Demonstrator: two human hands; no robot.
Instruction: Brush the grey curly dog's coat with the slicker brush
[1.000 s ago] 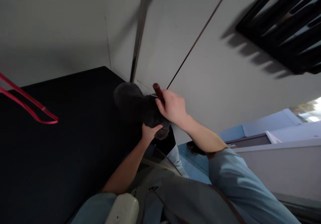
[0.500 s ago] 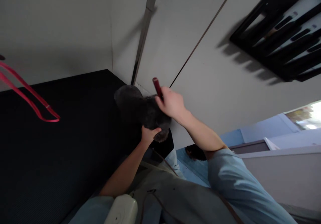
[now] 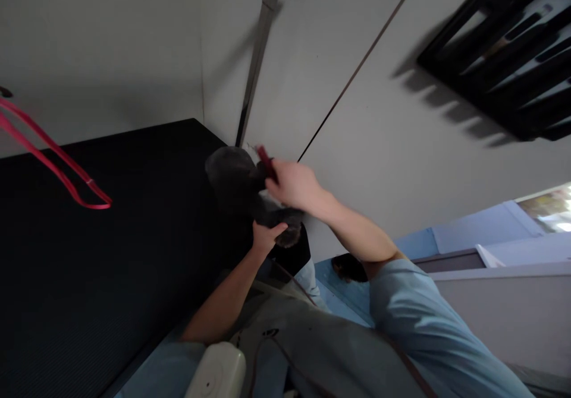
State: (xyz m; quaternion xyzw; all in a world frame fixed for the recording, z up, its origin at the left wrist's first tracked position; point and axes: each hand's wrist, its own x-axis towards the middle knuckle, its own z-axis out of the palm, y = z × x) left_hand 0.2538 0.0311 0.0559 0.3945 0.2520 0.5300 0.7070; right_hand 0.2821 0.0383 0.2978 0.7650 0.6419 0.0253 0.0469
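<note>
A dark grey furry animal (image 3: 229,175) is at the corner of a black ridged-top table (image 3: 134,255), close to the wall; its face and legs cannot be made out. My left hand (image 3: 266,235) grips a part of it at the near side, thumb laid across the fur. Above that, my right hand (image 3: 294,187) is closed around the dark red handle (image 3: 266,161) of a tool, which slants up and to the left. The tool's working end is hidden by my hand and the fur, and the hand is slightly blurred.
A metal post (image 3: 256,71) rises behind the animal. A pink loop strap (image 3: 66,163) hangs at the left. A black rack (image 3: 499,71) with tools is on the wall at upper right. Low on the right, a dark furry shape (image 3: 349,267) lies on the blue floor.
My right hand has moved slightly left and down with the red-handled tool, showing a pale patch beside the animal. My left hand keeps its hold. The view has shifted a little.
</note>
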